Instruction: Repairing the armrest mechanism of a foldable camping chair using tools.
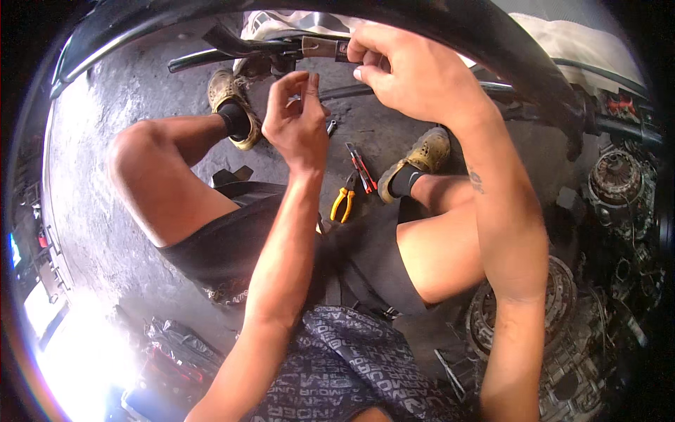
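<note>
My left hand (297,126) is raised below a dark metal bar (204,59). Its fingers are bent and pinched near the thumb, and anything between them is too small to make out. My right hand (415,70) is at the bar with fingers curled and thumb drawn in. It is right beside a brown wrapped section (320,48) that has a dark patch at its right end. My fingers hide what they pinch there. Below my hands, yellow-handled pliers (342,202) and a red utility knife (361,169) lie on the floor.
A thick black curved tube (513,53) arches over the top. My bent legs and clog-shod feet flank the tools, and a small metal tool (331,127) lies near my left hand. Greasy round machine parts (615,176) and a large disc assembly (559,302) are at right.
</note>
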The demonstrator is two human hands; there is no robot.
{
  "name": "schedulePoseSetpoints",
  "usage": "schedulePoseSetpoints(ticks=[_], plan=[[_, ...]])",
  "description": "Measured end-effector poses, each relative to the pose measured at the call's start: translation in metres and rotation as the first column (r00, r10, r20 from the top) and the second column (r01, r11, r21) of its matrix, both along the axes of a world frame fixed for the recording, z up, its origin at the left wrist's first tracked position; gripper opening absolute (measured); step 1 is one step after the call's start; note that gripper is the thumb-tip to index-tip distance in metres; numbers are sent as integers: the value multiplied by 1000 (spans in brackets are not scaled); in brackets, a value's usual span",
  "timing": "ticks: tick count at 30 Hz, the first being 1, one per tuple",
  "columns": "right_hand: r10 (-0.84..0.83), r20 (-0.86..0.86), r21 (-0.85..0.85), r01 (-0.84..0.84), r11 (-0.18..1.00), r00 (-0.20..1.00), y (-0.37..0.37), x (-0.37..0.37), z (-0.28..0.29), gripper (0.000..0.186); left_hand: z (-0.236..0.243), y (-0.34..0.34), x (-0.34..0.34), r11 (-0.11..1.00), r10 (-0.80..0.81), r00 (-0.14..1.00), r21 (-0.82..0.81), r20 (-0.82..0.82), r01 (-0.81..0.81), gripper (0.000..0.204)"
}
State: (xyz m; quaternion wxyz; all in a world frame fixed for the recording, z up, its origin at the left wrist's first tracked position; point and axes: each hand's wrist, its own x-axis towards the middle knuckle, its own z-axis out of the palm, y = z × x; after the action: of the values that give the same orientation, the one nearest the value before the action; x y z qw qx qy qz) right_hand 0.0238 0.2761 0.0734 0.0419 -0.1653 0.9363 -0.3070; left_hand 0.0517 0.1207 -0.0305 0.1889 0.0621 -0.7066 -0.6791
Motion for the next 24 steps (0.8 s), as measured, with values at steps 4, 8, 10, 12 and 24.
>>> schedulePoseSetpoints(ticks=[4,8,10,12,24], plan=[[-74,-259,11,80,997,963,-13,-7,-16,16,7,14,-3,989,46,994,139,94,-59,13],[61,-496,-11,-77,997,866,-26,-24,-26,16,-3,15,-15,992,121,992,30,22,-121,11],[130,-571,73,-107,992,811,-26,-27,-30,16,11,23,-10,960,88,985,252,149,-124,11],[172,-617,97,-143,985,768,-27,-32,-34,15,9,25,-12,952,118,986,269,120,-146,10],[60,-614,-14,-87,996,787,-26,-32,-38,18,9,16,-17,987,157,980,-17,-126,-160,15]])
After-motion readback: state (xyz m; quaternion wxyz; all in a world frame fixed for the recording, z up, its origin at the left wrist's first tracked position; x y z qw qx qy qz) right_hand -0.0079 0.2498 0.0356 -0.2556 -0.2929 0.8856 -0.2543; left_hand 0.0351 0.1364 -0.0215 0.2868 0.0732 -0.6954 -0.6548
